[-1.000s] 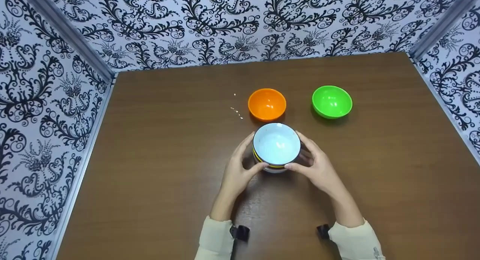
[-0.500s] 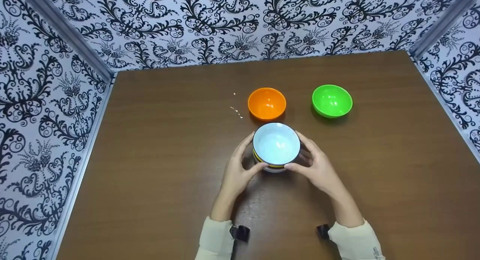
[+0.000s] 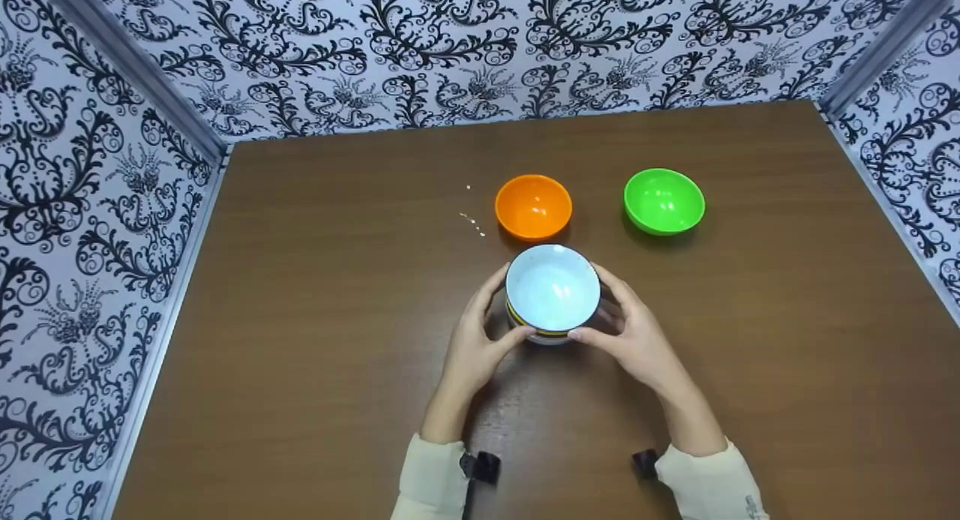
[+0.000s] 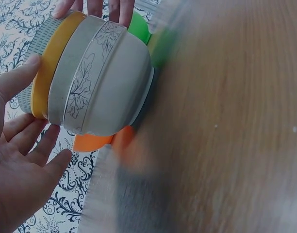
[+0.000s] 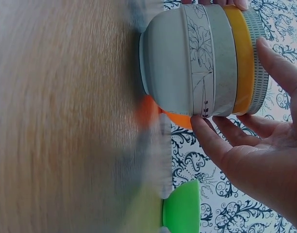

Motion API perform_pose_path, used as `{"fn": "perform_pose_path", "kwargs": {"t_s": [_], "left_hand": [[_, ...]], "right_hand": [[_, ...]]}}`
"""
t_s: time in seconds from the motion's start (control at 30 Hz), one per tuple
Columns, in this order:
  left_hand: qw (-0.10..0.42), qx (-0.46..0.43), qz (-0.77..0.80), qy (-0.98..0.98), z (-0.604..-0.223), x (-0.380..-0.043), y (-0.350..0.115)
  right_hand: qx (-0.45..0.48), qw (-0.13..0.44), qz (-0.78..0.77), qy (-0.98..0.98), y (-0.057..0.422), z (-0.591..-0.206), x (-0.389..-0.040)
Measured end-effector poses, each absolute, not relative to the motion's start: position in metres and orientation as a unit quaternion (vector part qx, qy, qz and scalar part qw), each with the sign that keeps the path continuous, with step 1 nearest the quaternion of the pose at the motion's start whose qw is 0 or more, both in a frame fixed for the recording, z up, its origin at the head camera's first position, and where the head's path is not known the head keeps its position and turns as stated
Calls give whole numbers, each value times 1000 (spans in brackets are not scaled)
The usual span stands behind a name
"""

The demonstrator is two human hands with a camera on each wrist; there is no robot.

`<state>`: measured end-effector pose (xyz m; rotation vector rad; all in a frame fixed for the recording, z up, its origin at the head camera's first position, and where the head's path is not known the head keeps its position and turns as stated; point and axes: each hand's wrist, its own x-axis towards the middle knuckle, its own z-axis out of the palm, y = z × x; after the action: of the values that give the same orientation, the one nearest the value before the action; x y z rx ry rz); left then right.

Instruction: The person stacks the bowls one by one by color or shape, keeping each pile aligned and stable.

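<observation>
A stack of several nested bowls (image 3: 553, 287) stands upright on the table, with a pale blue inside showing at the top. In the left wrist view its layers are a white bowl with a leaf-pattern band (image 4: 109, 82) at the bottom, a greyish bowl (image 4: 66, 82), a yellow bowl (image 4: 55, 58) and a dash-patterned bowl (image 4: 27, 92) on top. My left hand (image 3: 472, 340) holds the stack from the left, thumb on the near side and fingers curved behind. From the other side my right hand (image 3: 641, 340) grips it likewise, its fingers touching the lower layers in the right wrist view.
An orange bowl (image 3: 533, 208) sits just beyond the stack. Farther right is a green bowl (image 3: 664, 202). Small pale crumbs (image 3: 472, 221) lie left of the orange bowl on the brown table (image 3: 315, 295). Patterned walls (image 3: 450, 47) enclose the back and sides.
</observation>
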<state>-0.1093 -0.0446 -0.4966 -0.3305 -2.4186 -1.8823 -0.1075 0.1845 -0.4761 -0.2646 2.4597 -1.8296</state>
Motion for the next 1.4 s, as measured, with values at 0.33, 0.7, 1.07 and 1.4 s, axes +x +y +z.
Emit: {"fn": "perform_pose_path", "kwargs": {"t_s": [0.33,0.7,1.07,1.4], "left_hand": [[29,-99,-609,-787,-496,-108,-45],[33,-107,-616,-780,-495,-110,-45],[36,-112,-621,-775,-500,-111,-45],[28,-106,-622,-775,-501,-111,-44]], "right_hand": [[-83,32,-597,797,184,-477,-108],[-86,27,-627,774,185,-477,-109],[-80,19,-617,783,183,-479,-109],[-84,25,-610,788,184,-480,-110]]}}
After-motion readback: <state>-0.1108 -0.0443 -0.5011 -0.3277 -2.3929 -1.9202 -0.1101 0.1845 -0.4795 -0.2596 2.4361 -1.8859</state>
